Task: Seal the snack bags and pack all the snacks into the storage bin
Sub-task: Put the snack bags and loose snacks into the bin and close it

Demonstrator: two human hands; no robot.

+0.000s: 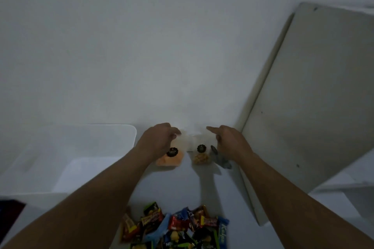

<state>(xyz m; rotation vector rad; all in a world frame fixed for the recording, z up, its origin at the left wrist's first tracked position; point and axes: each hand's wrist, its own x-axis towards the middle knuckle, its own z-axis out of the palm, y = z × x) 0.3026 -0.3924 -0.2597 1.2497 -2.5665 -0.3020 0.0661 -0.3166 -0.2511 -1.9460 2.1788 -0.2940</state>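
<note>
Legible: "Kalpa", pale lettering running lengthwise on blue wrapper [223, 233], right edge of snack pile [174, 228]. Other wrappers' print: blurred, unreadable. Round black labels on orange-filled bag [169, 160] and yellow-filled bag [200, 158]: illegible.

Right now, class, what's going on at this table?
A person reaches both hands to two clear snack bags standing by the wall. The left hand is at the top of the orange snack bag; the right hand points a finger toward the yellow snack bag. The storage bin stands at left; the wrapped snacks lie piled in front.
</note>
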